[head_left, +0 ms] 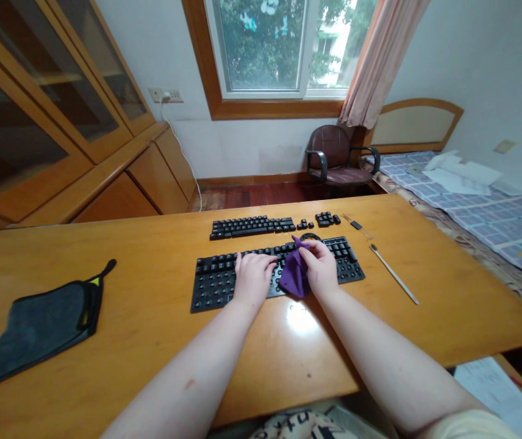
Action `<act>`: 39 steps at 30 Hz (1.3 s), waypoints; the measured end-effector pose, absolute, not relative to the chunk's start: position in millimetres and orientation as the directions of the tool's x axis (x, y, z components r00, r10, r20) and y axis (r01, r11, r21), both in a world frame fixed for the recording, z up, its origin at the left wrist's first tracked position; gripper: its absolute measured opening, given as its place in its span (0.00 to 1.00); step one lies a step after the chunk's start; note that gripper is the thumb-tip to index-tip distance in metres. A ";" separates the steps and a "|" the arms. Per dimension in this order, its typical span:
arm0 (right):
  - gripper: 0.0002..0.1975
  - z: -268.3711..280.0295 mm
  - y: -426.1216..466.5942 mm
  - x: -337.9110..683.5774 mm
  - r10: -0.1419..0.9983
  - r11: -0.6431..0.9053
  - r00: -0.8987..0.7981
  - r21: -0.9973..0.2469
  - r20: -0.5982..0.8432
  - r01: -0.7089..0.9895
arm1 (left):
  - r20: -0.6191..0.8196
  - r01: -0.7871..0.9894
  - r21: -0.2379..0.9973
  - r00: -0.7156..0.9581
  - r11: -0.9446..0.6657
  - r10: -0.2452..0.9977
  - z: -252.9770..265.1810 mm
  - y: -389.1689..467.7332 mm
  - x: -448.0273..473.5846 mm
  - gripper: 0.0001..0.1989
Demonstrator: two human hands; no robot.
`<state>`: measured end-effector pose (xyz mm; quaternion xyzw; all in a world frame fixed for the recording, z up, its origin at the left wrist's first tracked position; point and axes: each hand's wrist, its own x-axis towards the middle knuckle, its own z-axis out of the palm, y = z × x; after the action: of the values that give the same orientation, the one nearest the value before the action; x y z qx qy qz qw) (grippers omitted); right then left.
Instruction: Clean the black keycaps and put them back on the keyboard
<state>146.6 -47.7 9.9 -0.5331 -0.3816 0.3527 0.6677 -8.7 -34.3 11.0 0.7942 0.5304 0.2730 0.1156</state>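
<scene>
A black keyboard (213, 286) lies on the wooden desk, many of its keycaps off and the lower switches bare. Over its left middle is my left hand (254, 275), palm down, with thumb and index finger drawn close together at the top rows. Whatever lies between those fingertips is too small to make out. My right hand (321, 268) pinches a purple cloth (295, 275), which hangs down over the keyboard's right middle and hides the keys there. Behind the keyboard, removed black keycaps (252, 227) stand in rows, with a smaller group of keycaps (327, 219) to their right.
A thin brush (393, 274) lies right of the keyboard, and a small wire keycap puller (356, 225) beyond it. A coiled black cable (310, 236) sits behind the keyboard. A folded grey cloth (46, 326) is on the desk (151, 341) at left.
</scene>
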 end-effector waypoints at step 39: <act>0.11 0.7 -46.0 148.4 0.924 0.314 -0.144 -0.490 0.353 0.813 | 0.332 0.804 0.409 0.309 -0.432 0.891 10.0 -38.5 -8.1 0.09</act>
<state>148.4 -46.0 0.7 -0.5788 -0.7507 0.0909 0.3054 -8.1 -38.5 10.0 0.8048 0.5266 0.2608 0.0833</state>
